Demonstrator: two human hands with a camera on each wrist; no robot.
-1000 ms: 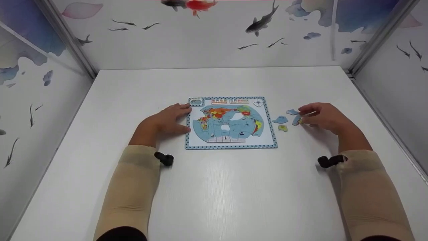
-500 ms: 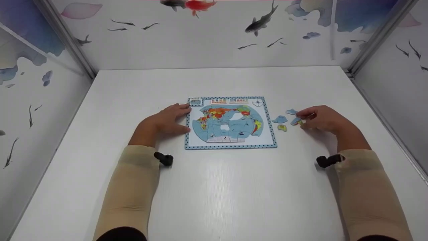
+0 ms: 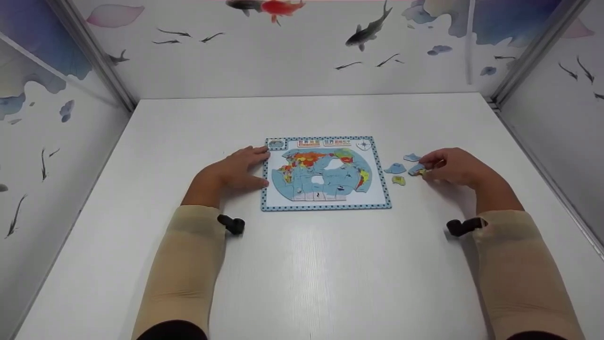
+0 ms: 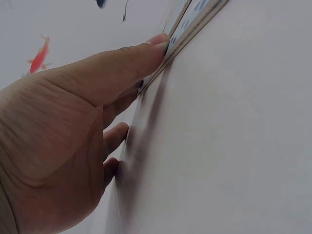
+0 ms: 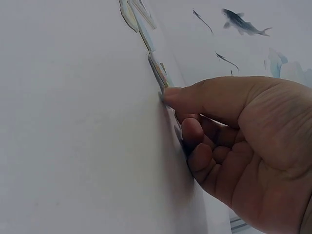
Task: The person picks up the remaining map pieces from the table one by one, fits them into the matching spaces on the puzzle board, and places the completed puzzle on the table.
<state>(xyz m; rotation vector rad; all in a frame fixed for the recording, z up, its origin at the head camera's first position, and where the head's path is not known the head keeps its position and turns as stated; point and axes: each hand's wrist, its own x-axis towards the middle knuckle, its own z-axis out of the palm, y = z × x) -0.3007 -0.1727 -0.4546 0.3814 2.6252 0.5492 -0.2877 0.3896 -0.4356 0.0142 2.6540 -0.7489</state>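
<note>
A world-map jigsaw puzzle board (image 3: 325, 207) with a blue dotted border lies flat in the head view. Two white gaps show within its map. My left hand (image 3: 239, 168) rests along the board's left edge, and its thumb (image 4: 141, 61) touches the border in the left wrist view. To the right of the board, my right hand (image 3: 455, 166) pinches a blue puzzle piece (image 3: 415, 169) with a multicoloured edge. That piece is low at the tabletop; part of it is covered by the fingers. In the right wrist view the thumb (image 5: 195, 100) presses its edge.
Near the held piece lie a blue piece (image 3: 395, 168), a yellow-green piece (image 3: 398, 180) and another blue piece (image 3: 412, 157). They sit between the board and my right hand on the white table (image 3: 306, 264). Printed walls (image 3: 302, 61) enclose the back and sides.
My right hand has shifted slightly left, and the piece at its fingertips has turned from upright-looking to lying more sideways. The left hand and the board have stayed in place.
</note>
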